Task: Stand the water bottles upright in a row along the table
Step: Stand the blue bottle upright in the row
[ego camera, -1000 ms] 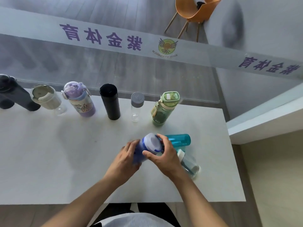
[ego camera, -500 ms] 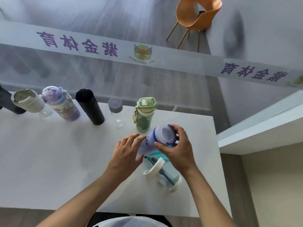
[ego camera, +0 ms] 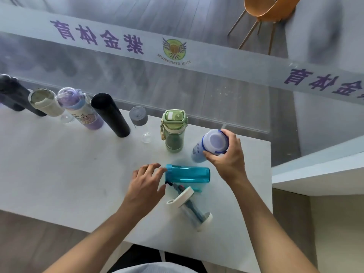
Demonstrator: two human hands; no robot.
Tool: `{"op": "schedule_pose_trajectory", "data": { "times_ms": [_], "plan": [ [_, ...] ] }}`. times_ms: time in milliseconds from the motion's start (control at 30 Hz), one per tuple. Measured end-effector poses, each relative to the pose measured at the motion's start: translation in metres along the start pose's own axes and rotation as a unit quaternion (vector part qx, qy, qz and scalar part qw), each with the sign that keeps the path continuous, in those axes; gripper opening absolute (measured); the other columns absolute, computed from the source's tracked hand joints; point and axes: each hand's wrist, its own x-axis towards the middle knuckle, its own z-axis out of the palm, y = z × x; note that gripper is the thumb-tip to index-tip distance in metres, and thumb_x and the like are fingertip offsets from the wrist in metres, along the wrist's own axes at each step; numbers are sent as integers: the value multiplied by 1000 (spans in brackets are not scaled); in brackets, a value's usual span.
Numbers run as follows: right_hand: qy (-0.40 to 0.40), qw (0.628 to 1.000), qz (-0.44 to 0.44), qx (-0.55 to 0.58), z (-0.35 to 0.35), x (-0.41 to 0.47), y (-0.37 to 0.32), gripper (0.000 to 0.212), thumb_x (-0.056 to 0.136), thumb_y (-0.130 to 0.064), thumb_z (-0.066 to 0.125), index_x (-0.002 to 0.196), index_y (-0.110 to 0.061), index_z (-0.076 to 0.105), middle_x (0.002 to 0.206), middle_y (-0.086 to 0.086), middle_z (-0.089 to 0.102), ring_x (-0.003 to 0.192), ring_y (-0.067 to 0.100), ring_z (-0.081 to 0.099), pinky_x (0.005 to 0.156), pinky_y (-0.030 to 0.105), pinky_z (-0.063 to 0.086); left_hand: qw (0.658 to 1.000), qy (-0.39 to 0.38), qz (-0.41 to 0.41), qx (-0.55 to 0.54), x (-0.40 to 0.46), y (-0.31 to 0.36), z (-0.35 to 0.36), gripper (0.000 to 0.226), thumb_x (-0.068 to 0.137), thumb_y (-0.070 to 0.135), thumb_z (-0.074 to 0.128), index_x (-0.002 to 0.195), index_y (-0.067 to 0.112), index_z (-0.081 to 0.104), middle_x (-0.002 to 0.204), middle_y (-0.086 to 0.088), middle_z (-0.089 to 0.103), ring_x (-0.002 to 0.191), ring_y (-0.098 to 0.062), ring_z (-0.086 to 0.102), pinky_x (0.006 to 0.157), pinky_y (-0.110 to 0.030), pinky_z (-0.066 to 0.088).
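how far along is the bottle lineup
Most of it looks done: six bottles stand along the far edge, from the dark bottle to the green bottle. In hand: the right hand grips the pale blue bottle at the row's end. Left: the teal bottle, which the left hand is touching, and the clear bottle both lie flat.

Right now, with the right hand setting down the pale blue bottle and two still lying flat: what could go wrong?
1. The right hand grips the pale blue bottle by its cap end, and the bottle looks tilted; released early, it may tip toward the green bottle.
2. The teal bottle lies on its side, so the left hand at its cap end could set it rolling.
3. The clear bottle lies near the table edge; a nudge might send it off.
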Motion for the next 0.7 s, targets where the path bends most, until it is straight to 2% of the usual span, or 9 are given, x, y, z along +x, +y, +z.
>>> {"op": "schedule_pose_trajectory", "data": {
  "times_ms": [133,233,400,700],
  "plan": [
    [-25,1000,12,-13,13,17,1,88,66,-28,93,140,-21,47,131,2,50,109,13,50,94,22,44,1000,-14,-13,13,-1,-12,4,47,80,32,74,125,22,60,127,-3,61,113,-29,56,95,-45,45],
    [-42,998,22,-31,21,27,0,90,68,-26,93,143,-20,44,135,5,49,117,19,53,100,26,44,999,-20,-22,15,-1,-18,6,48,81,31,74,125,22,60,127,-3,61,114,-30,56,96,-45,44],
    [-51,997,27,-58,31,35,1,92,69,-32,91,145,-24,41,137,3,46,122,21,51,105,37,49,1000,-17,-23,7,3,-21,4,47,81,31,74,125,22,60,126,-4,61,114,-29,56,97,-45,44],
    [-34,995,38,-83,34,39,1,91,70,-34,90,146,-24,40,138,4,46,123,24,51,105,39,49,999,-26,-26,-5,5,-27,5,46,83,30,73,126,21,59,127,-4,60,116,-29,55,99,-46,44]
  ]
}}
